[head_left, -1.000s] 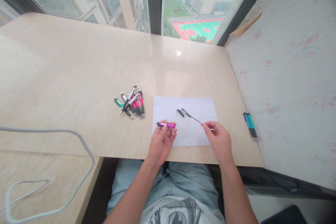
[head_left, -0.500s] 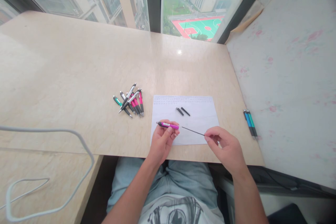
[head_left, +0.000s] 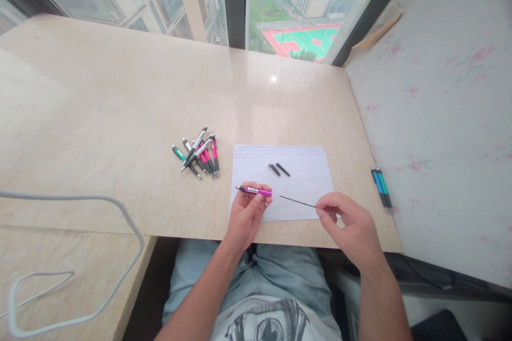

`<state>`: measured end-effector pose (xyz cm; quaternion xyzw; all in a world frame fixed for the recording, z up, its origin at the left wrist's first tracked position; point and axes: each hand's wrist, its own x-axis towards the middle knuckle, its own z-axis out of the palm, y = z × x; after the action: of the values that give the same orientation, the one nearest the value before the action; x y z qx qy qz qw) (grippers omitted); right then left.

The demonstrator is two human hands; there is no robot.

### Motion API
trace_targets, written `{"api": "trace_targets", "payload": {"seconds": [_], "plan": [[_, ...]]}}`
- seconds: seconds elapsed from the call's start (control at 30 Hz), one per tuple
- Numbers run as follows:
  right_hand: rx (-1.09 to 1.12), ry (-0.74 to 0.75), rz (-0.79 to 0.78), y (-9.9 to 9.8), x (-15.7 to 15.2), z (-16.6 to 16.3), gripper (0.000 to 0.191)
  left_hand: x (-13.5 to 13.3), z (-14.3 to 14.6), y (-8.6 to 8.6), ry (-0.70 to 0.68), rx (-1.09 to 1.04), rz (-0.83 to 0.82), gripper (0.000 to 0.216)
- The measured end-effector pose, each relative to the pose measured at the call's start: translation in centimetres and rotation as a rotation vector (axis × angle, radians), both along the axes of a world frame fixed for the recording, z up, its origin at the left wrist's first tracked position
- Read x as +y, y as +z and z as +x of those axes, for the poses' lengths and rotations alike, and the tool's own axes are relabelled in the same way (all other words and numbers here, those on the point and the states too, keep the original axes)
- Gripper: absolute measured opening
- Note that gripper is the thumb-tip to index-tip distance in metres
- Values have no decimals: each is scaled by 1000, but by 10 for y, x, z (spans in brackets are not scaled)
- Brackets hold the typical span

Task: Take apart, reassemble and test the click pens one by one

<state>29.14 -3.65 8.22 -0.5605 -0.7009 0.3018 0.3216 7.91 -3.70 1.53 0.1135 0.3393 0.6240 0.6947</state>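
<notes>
Over the bench (head_left: 120,90) and its white sheet (head_left: 306,176), the left hand (head_left: 245,216) grips a purple pen barrel (head_left: 253,191); the right hand (head_left: 350,224) pinches a dark refill (head_left: 298,201), its tip apart from the barrel. Two black parts (head_left: 274,170) lie on the sheet.

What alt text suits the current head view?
A left hand holds a purple barrel while the right hand pinches a thin dark refill, apart from the barrel. Two black parts lie on paper, with a pen pile to its left and two pens by the wall at right.
</notes>
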Motion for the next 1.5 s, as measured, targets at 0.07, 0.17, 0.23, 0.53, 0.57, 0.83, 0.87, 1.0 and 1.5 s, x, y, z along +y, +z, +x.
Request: {"api": "trace_targets", "payload": {"seconds": [0.07,0.17,0.23,0.53,0.57,0.83,0.87,1.0,1.5], "plan": [[-2,3,12,3,-1,-1,8,0,1,-1,-1,29,20,21],[-8,-1,27,6,-2,-3,8,-1,2,-1,-4,65,41,22],[-5,-4,28,5,-2,-5,8,-1,2,-1,-3,64,44,22],[85,-49,-54,-14,-6,-25,10,-4,0,-2,-119,119,58,16],[102,-65,-66,-14,-7,-28,11,-4,-1,-3,-125,121,55,16],[213,-112,-176,-19,-7,-40,24,-3,-1,-4,-103,-18,-16,20],[260,-85,-178,-22,-6,-39,29,-2,-1,-4,-85,-46,-30,20],[347,-131,-147,-39,10,-33,46,-1,-3,-8,-33,-153,-63,21],[-387,-76,3,-71,79,-52,23,-1,-4,-8,-66,-186,-48,21]]}}
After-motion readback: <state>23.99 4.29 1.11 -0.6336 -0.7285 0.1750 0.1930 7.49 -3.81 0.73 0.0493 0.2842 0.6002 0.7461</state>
